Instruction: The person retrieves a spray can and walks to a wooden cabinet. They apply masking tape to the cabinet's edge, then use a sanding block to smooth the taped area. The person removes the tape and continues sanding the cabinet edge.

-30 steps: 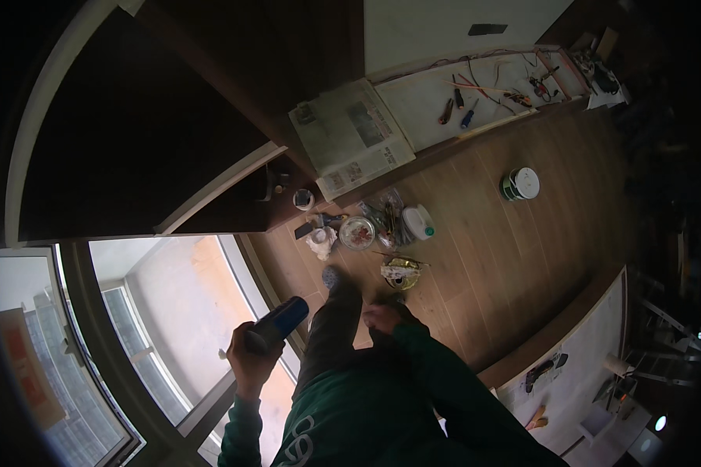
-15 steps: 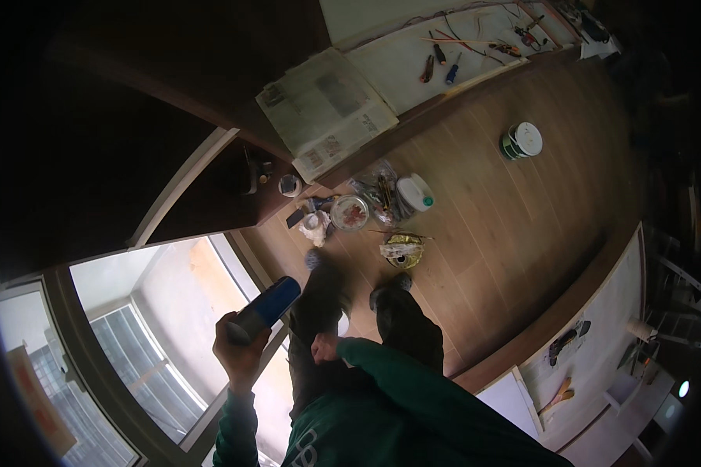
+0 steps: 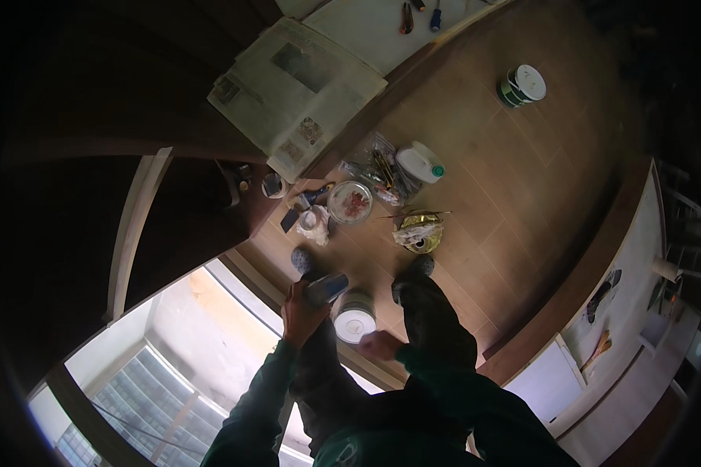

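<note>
My left hand [image 3: 301, 313] is closed around a blue and grey cylindrical can [image 3: 329, 289], held tilted above the floor in front of my left leg. Close to it, a white lidded bucket [image 3: 355, 325] stands on the floor between my legs. Just beside the bucket's near right edge, my right hand [image 3: 380, 345] is smeared by motion, so its fingers cannot be made out. Whether it touches the bucket is unclear.
Around my feet lie a round clear tub [image 3: 350, 202], a plastic bag of tools [image 3: 383, 173], a white jug [image 3: 420, 162], a yellow tin [image 3: 419, 231] and a crumpled cloth [image 3: 313, 226]. A green-white bucket [image 3: 523, 86] stands farther off. Newspaper [image 3: 300, 93] covers the counter; a window [image 3: 152, 389] is at left.
My left hand has brought the can right and inward, over the floor near the bucket. My right hand has moved right, away from my lap. The view has shifted, bringing the white bucket into sight.
</note>
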`<state>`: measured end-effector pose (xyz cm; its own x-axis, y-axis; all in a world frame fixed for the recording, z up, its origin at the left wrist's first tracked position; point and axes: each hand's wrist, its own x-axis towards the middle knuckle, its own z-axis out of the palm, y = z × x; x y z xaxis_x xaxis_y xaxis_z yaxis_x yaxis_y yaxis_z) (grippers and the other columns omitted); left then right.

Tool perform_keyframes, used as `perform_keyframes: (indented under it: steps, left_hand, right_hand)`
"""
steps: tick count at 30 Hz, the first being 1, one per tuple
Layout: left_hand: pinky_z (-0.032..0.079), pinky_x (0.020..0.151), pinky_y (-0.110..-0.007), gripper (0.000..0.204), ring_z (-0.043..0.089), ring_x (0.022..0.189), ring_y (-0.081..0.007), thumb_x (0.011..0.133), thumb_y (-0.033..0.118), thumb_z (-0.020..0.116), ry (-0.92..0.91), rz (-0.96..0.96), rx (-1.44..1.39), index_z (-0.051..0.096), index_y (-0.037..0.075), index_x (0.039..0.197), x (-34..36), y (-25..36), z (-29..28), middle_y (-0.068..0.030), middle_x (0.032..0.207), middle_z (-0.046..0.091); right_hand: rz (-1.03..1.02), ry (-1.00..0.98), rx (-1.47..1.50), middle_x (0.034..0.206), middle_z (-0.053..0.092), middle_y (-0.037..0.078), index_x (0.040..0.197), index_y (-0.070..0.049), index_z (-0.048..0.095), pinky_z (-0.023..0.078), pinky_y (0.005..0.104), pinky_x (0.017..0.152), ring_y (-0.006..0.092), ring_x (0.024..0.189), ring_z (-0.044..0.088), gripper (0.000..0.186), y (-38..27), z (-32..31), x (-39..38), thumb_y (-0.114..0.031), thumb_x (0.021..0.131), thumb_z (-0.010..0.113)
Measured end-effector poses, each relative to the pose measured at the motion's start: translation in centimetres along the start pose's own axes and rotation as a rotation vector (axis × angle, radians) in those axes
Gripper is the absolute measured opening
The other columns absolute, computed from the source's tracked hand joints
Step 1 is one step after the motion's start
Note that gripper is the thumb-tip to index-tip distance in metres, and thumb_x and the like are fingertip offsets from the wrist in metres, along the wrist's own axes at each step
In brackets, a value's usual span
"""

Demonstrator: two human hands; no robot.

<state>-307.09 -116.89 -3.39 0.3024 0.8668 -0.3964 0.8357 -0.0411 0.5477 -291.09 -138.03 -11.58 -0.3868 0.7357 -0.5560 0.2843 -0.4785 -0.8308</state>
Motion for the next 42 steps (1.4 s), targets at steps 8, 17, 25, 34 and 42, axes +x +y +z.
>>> perform_keyframes:
  steps: [8,17,25,34,42]
  left_hand:
    - [0.055,0.085,-0.055,0.061,0.064,0.1,-0.0464,0.068,0.016,0.076,-0.208,-0.025,0.085,0.047,0.006,0.121,9.0,-4.9,8.8,-0.0218,0.119,0.06]
    - [0.057,0.088,-0.052,0.069,0.067,0.103,-0.0443,0.069,0.023,0.079,-0.346,-0.019,0.285,0.044,0.008,0.127,18.4,-9.0,19.0,-0.0216,0.122,0.059]
    - [0.053,0.093,-0.052,0.078,0.064,0.109,-0.0454,0.068,0.022,0.079,-0.356,-0.069,0.29,0.042,0.006,0.135,20.8,-11.7,25.1,-0.0229,0.124,0.059]
    - [0.054,0.09,-0.053,0.073,0.065,0.106,-0.0457,0.071,0.022,0.08,-0.321,-0.081,0.334,0.043,0.006,0.132,19.0,-13.9,28.0,-0.0249,0.122,0.058]
    - [0.053,0.092,-0.052,0.072,0.064,0.108,-0.0442,0.074,0.03,0.081,-0.232,-0.138,0.26,0.047,0.001,0.131,16.3,-13.0,27.7,-0.0239,0.122,0.059]
  right_hand:
    - [0.633,0.728,-0.315,0.109,0.069,0.016,0.114,-0.008,0.068,0.052,0.0448,0.096,0.035,0.109,0.064,0.032,7.8,-9.2,-11.0,-0.029,0.089,0.072]
    - [0.902,0.569,-0.096,0.138,0.054,0.019,0.129,-0.02,0.062,0.051,0.0511,0.101,0.041,0.124,0.056,0.052,7.1,-4.0,-11.0,-0.04,0.083,0.075]
    - [0.912,0.688,-0.042,0.13,0.06,0.015,0.123,-0.019,0.066,0.053,0.0485,0.098,0.0375,0.118,0.061,0.047,7.3,-3.5,-11.7,-0.032,0.08,0.079]
    - [0.83,0.754,-0.038,0.125,0.062,0.015,0.123,-0.015,0.067,0.053,0.0442,0.099,0.0351,0.115,0.063,0.049,8.7,-3.2,-13.1,-0.027,0.078,0.081]
    - [0.795,0.798,-0.061,0.124,0.063,0.015,0.124,-0.011,0.065,0.052,0.0452,0.098,0.0366,0.115,0.062,0.05,9.4,-3.6,-13.7,-0.027,0.079,0.081]
